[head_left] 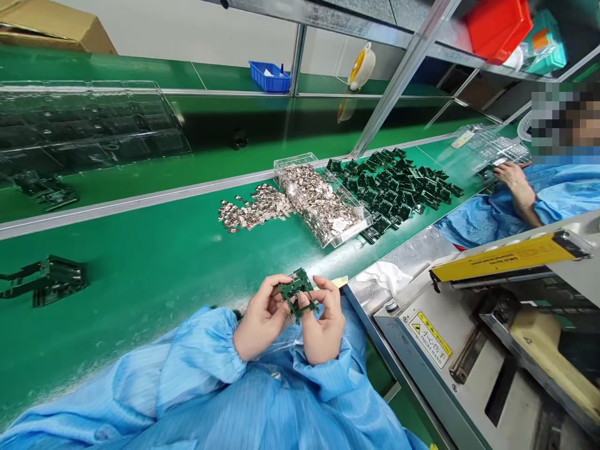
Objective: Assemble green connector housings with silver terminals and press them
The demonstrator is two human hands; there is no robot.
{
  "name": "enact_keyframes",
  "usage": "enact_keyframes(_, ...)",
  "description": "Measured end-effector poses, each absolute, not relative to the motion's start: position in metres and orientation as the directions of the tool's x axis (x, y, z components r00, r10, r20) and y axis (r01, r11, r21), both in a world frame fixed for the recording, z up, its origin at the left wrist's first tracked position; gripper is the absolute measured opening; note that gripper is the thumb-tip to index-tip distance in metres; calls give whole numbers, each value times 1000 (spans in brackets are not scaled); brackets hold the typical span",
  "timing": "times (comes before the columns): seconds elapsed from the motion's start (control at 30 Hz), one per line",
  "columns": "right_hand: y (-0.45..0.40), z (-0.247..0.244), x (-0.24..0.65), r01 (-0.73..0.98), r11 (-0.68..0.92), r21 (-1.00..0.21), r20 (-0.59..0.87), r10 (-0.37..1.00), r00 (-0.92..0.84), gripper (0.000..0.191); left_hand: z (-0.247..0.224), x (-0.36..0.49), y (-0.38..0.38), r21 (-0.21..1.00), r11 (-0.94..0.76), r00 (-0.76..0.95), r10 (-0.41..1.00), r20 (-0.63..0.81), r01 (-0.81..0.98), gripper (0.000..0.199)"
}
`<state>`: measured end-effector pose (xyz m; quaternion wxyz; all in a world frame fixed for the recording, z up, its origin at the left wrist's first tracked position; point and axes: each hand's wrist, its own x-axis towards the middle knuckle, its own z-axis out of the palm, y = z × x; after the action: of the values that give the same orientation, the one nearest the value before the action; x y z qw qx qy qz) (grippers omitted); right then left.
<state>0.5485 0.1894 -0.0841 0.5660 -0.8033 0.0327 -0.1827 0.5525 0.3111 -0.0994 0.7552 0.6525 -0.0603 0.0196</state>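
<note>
The person's left hand (262, 319) and right hand (324, 328) both curl nearly closed, pinching a dark green plastic frame (298, 289) between fingers and thumbs. The frame sits over the edge of the green bench mat (140, 337), nearer the person than the clear plastic box (323, 203) heaped with metal clips. Left of that box lies a spill of loose clips (253, 209); right of it spread many more green frames (398, 181). Farther right, a co-worker's hand (513, 178) rests beside a clear tray (492, 147).
</note>
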Motion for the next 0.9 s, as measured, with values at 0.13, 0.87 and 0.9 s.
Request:
enact_keyframes(0.13, 189, -85, 547, 139, -256, -957, 198, -219, 955, 15, -98, 552, 310, 986, 119, 993, -7, 116, -115, 28)
enact_keyframes(0.87, 170, -118, 512, -14, 194, -981, -105, -466, 878, 32, -93, 548, 312, 996, -4, 993, -85, 85, -86, 30)
enact_keyframes(0.9, 164, -126, 509, -50, 171, -984, -128, -482, 867, 37, -92, 553, 311, 997, 30, 994, -77, 78, -76, 32)
